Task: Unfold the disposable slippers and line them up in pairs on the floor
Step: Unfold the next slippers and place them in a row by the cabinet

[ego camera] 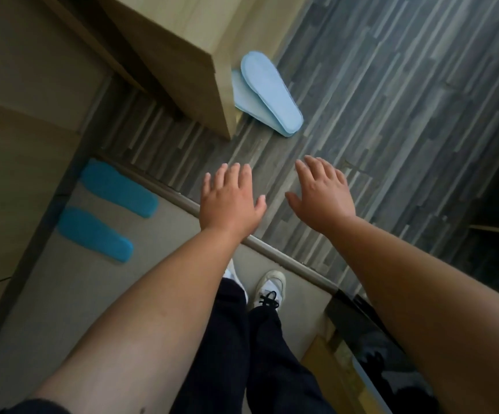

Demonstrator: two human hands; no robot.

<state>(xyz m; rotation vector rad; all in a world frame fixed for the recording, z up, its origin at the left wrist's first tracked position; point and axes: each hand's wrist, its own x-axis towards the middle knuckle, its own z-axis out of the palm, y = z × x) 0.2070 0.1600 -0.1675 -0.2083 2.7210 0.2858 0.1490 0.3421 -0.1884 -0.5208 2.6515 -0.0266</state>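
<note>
Pale-blue slippers (267,91) lie beyond both empty hands (230,201)

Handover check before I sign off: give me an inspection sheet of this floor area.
Surface: grey striped floor; pale floor past a threshold strip.
Job's things: two dark blue slippers side by side, apart; two light blue slippers overlapping beside a wooden cabinet.
Clutter: nothing seen.
Grippers: left hand and right hand open, empty, above the floor.
Cables: nothing seen.
Surroundings: the person's white shoe.
</note>
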